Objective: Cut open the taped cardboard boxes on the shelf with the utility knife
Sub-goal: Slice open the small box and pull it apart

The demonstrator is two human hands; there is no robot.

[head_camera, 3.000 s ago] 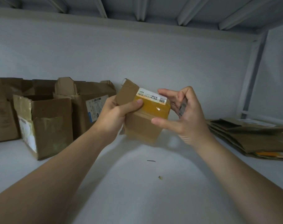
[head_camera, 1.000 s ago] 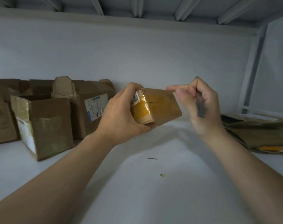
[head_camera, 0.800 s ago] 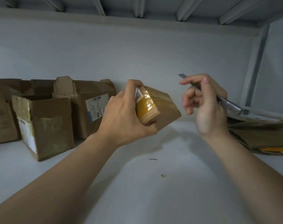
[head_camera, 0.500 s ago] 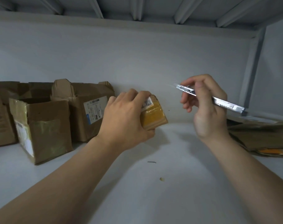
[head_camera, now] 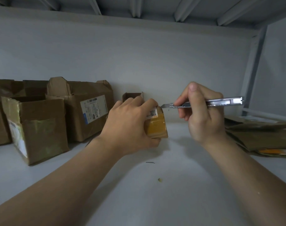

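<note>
A small cardboard box (head_camera: pixel 157 128), wrapped in glossy yellow-brown tape with a white label near its top, rests on the white shelf (head_camera: pixel 155 193). My left hand (head_camera: pixel 131 124) grips it from above and covers most of it. My right hand (head_camera: pixel 202 111) holds a slim silver utility knife (head_camera: pixel 220 102) level, with the blade out. The blade tip touches the box's top right edge next to the label. A loose cardboard flap stands up behind my left hand.
Two opened cardboard boxes (head_camera: pixel 36 128) (head_camera: pixel 88 110) stand at the left against the back wall, with more behind them. A stack of flattened cardboard (head_camera: pixel 259 136) lies at the right. Small scraps (head_camera: pixel 159 179) lie on the shelf in front of me.
My left hand turned the small box and set it down on the shelf. My right hand swung the knife around, blade out, and brought the tip to the box's top edge.
</note>
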